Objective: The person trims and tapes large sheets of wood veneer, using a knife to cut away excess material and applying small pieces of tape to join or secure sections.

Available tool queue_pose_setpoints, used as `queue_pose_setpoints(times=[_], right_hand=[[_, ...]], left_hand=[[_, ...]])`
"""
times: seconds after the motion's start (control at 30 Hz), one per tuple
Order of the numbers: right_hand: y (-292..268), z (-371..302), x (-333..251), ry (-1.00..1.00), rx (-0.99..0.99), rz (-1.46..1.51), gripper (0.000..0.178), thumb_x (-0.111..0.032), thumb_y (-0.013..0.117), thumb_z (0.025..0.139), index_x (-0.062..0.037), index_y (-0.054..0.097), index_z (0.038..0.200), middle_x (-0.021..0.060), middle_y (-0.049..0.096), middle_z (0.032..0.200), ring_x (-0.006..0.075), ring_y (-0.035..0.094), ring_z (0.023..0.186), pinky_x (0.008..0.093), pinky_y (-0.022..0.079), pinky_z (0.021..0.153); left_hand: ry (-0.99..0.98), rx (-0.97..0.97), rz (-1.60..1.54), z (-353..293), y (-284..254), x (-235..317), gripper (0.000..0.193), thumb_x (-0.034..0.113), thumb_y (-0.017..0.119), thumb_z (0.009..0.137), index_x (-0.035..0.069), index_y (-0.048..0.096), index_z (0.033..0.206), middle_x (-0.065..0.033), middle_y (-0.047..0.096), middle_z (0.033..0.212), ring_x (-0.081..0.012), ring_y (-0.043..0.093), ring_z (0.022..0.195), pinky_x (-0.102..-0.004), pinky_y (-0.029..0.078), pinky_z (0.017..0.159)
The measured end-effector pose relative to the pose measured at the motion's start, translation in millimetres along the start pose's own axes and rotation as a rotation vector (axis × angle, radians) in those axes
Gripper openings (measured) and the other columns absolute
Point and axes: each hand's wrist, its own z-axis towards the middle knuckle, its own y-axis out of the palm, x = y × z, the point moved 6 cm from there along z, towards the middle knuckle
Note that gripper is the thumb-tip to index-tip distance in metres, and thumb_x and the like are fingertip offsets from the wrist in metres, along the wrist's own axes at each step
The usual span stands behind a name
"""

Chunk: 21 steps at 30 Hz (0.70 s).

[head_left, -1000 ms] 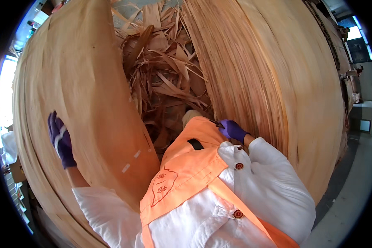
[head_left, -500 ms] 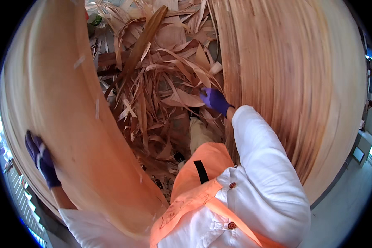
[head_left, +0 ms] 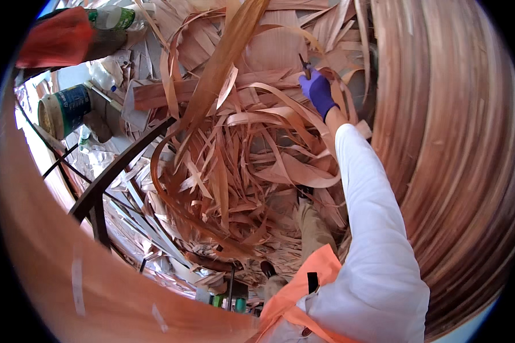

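Note:
My right hand (head_left: pixel 317 92), in a purple glove, is stretched out far ahead of me with its fingers closed. A slim dark tool (head_left: pixel 305 64) sticks up from them; its exact kind is too small to make out. Beside that hand, on the right, rises a tall stack of wood veneer sheets (head_left: pixel 440 143), its layered edges showing. Loose veneer strips (head_left: pixel 286 166) lie tangled on the floor below the hand. On the left curves a pale veneer sheet (head_left: pixel 51 257) with bits of clear tape on it. My left hand is out of view.
A dark metal frame (head_left: pixel 120 166) stands at the left among scraps. Behind it are a blue and white bucket (head_left: pixel 68 108), a red cloth-like thing (head_left: pixel 57 37) and a plastic bottle (head_left: pixel 111 18). A long broad veneer strip (head_left: pixel 223 63) slants across the pile.
My view has shifted, showing the metal frame and bucket. My right hand has reached farther forward, and the dark tool now shows in it. My left hand has left the view.

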Motion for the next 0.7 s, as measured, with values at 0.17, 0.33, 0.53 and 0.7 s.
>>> queue_pose_setpoints(times=[0.17, 0.33, 0.53, 0.7], right_hand=[[51, 70, 22, 0.05, -0.008, -0.202, 0.042, -0.025, 0.053, 0.083, -0.0029, 0.054, 0.118, 0.0268, 0.062, 0.102, 0.0396, 0.059, 0.097, 0.0448, 0.047, 0.085], [72, 118, 64, 0.133, 0.097, -0.246, 0.048, -0.027, 0.055, 0.078, 0.0035, 0.051, 0.114, 0.0324, 0.055, 0.111, 0.0414, 0.057, 0.102, 0.0467, 0.045, 0.089], [122, 129, 71, 0.19, 0.247, -0.202, 0.047, -0.025, 0.058, 0.073, 0.0039, 0.051, 0.11, 0.033, 0.057, 0.104, 0.0417, 0.059, 0.098, 0.0466, 0.047, 0.086], [146, 121, 61, 0.155, -0.055, -0.042, 0.044, -0.03, 0.065, 0.073, 0.0028, 0.058, 0.103, 0.0225, 0.061, 0.086, 0.0326, 0.059, 0.078, 0.0415, 0.046, 0.071]], left_hand=[[-0.082, -0.049, 0.051, 4, 39, -4, 0.048, 0.028, 0.041, 0.094, 0.003, 0.041, 0.134, -0.0207, 0.041, 0.136, -0.0335, 0.037, 0.128, -0.04, 0.028, 0.107], [-0.121, -0.056, 0.077, 12, 56, -3, 0.047, 0.027, 0.041, 0.094, 0.003, 0.041, 0.134, -0.0207, 0.041, 0.136, -0.0333, 0.037, 0.128, -0.0398, 0.028, 0.107], [-0.146, -0.07, 0.085, 20, 68, -5, 0.047, 0.025, 0.041, 0.093, 0.002, 0.041, 0.134, -0.0206, 0.041, 0.137, -0.0331, 0.037, 0.129, -0.0397, 0.027, 0.107], [-0.155, -0.065, 0.089, 13, 63, -5, 0.046, 0.024, 0.041, 0.093, 0.002, 0.041, 0.134, -0.0206, 0.041, 0.137, -0.0329, 0.037, 0.129, -0.0396, 0.027, 0.108]])
